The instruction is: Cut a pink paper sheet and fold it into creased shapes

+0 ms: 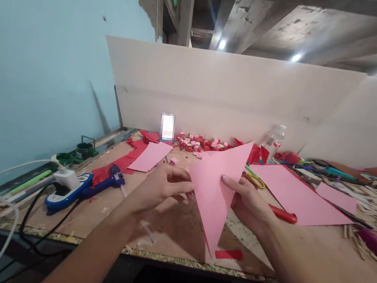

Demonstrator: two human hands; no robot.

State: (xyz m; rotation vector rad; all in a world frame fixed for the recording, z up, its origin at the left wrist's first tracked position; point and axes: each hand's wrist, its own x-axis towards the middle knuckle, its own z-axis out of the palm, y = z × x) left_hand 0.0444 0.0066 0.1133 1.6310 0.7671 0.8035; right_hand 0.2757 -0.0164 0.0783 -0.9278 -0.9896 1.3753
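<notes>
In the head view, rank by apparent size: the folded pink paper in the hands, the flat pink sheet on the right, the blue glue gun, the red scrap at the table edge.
1. Flat pink sheet and folded pink paper: look alike, and the folded one is nearer the camera, so unranked.
2. Blue glue gun.
3. Red scrap.

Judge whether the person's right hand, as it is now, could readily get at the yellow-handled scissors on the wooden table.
Probably not at once: the right hand grips the folded pink paper triangle. The yellow-handled scissors lie uncovered just beyond it, so the path looks free once it lets go.
</notes>
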